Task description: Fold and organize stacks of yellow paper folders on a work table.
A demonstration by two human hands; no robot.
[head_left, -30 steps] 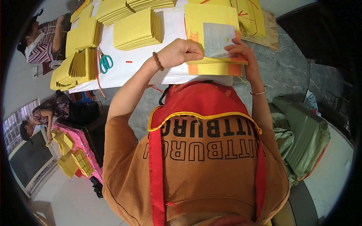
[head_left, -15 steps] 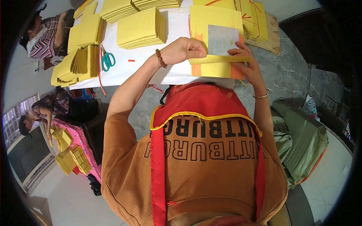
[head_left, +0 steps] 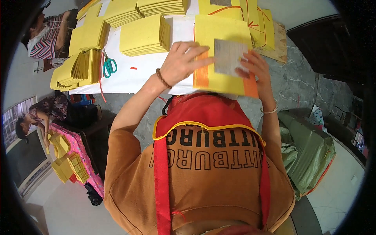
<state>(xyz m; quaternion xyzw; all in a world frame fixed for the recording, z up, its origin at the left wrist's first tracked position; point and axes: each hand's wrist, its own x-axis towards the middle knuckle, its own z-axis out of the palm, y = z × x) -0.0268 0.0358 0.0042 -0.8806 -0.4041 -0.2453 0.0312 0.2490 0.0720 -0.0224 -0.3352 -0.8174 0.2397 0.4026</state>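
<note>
A yellow paper sheet (head_left: 227,84) with a silver foil square (head_left: 229,49) and orange bands lies flat near the table's front edge, on top of other yellow paper. My left hand (head_left: 184,62) is over its left side, fingers apart and stretched toward the foil. At the right edge, my right hand (head_left: 259,72) has its fingers spread over the sheet beside the orange band; the fingertips are smeared by motion. Neither hand visibly grips anything.
Several yellow paper stacks (head_left: 141,35) cover the table's back and left. Teal-handled scissors (head_left: 110,67) lie at the left near a red scrap (head_left: 133,68). Red-tied yellow bundles (head_left: 266,29) stand back right. Two other people (head_left: 51,33) are at the left.
The folded flap between my hands has been let down and the sheet now lies flat. My left hand has loosened its pinch and spread its fingers; my right hand has spread too.
</note>
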